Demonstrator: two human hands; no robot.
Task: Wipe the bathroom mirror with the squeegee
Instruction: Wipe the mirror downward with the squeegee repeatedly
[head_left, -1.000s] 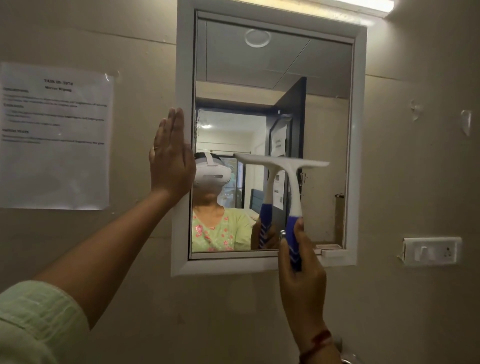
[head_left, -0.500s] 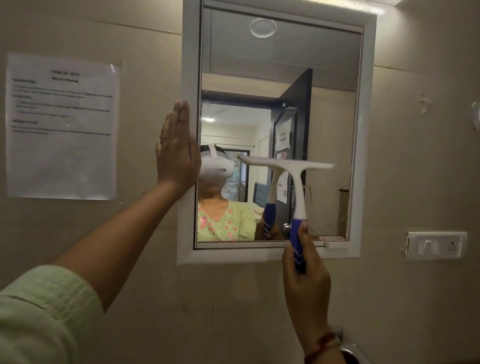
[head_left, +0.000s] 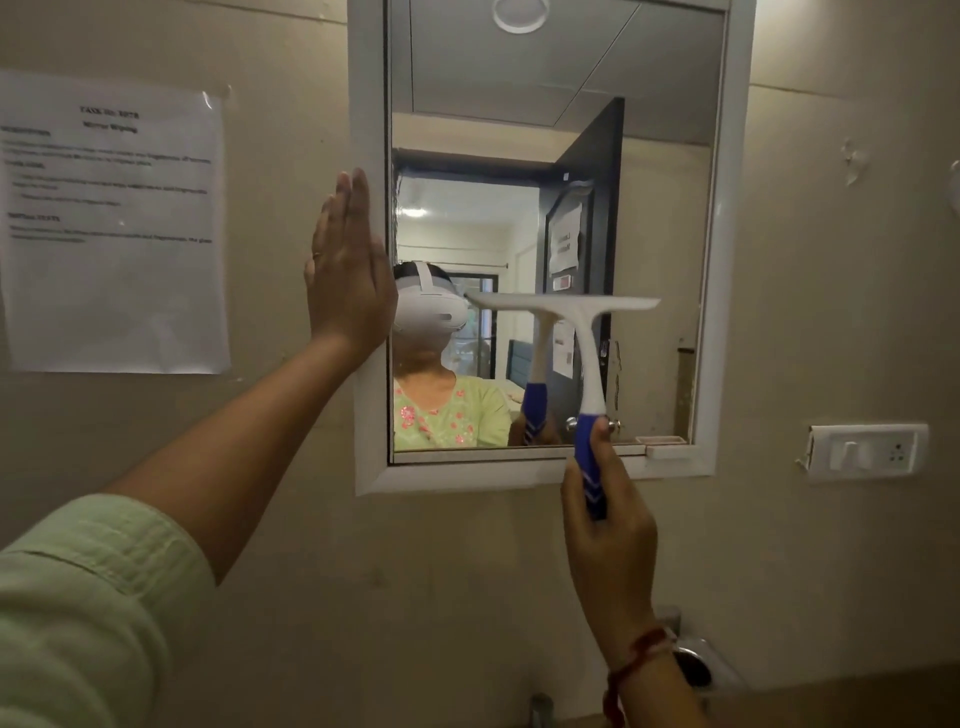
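Note:
The bathroom mirror (head_left: 660, 218) hangs on the beige wall in a white frame. My right hand (head_left: 608, 535) grips the blue handle of a white squeegee (head_left: 582, 322), held upright. Its blade lies level across the lower middle of the glass. My left hand (head_left: 348, 280) rests flat, fingers up and together, against the left side of the mirror frame and the wall beside it, holding nothing. The glass reflects a person in a green top, the squeegee and a dark open door.
A printed sheet (head_left: 111, 223) is taped to the wall left of the mirror. A white switch and socket plate (head_left: 865, 451) sits to the lower right. A chrome fitting (head_left: 698, 660) shows below my right wrist. A small white ledge (head_left: 667, 448) sits on the frame's bottom right.
The view has shifted so the mirror sits higher and further right in frame. Relative to the glass, the squeegee blade has crept slightly downward. My left hand stays flat on the frame.

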